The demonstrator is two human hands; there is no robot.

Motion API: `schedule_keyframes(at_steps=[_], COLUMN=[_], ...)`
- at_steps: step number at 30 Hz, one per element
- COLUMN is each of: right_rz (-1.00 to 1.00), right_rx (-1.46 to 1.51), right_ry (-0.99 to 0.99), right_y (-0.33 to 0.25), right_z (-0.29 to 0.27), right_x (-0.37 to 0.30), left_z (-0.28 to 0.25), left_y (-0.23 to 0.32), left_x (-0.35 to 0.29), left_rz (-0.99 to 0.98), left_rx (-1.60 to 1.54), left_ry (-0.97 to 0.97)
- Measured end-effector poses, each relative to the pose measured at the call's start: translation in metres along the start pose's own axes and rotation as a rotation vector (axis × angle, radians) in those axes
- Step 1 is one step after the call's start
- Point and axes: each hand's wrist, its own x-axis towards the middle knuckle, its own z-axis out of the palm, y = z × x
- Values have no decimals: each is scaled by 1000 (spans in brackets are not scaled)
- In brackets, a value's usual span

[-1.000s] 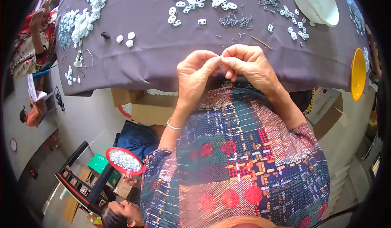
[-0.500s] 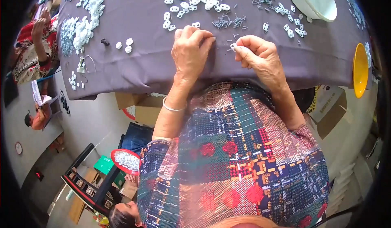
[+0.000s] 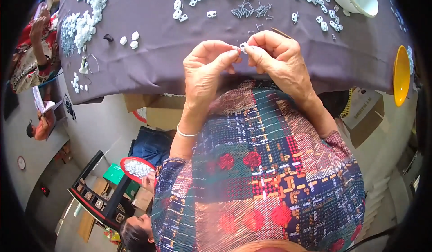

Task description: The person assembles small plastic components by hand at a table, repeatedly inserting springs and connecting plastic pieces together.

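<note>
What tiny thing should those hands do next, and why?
Perhaps the left hand should bring its fingers in against the small white piece: the right hand pinches that piece, and the left fingers are right beside it. Whether they hold anything is too small to tell.

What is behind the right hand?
Past the right hand, a thin brown stick peeks out on the dark cloth; whatever the hand itself covers can't be seen.

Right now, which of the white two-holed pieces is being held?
The small piece pinched by the right hand, beside the fingertips of the left hand; the loose pieces lie on the dark tablecloth, untouched.
</note>
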Motion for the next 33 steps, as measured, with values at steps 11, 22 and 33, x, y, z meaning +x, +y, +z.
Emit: schedule_keyframes(at_steps=[11, 22, 33], right_rz=[67, 93, 101], right_rx=[-23, -11, -58], right_ry=[5, 4, -25], right_y=[1, 3, 2], right_z=[4, 3, 2], right_x=[-7, -7, -8], left_z=[3, 5, 8], left_y=[3, 2, 5], left_x=[-11, -11, -14], left_rz=[34, 30, 37], left_rx=[88, 136, 154], left_ry=[27, 46, 62])
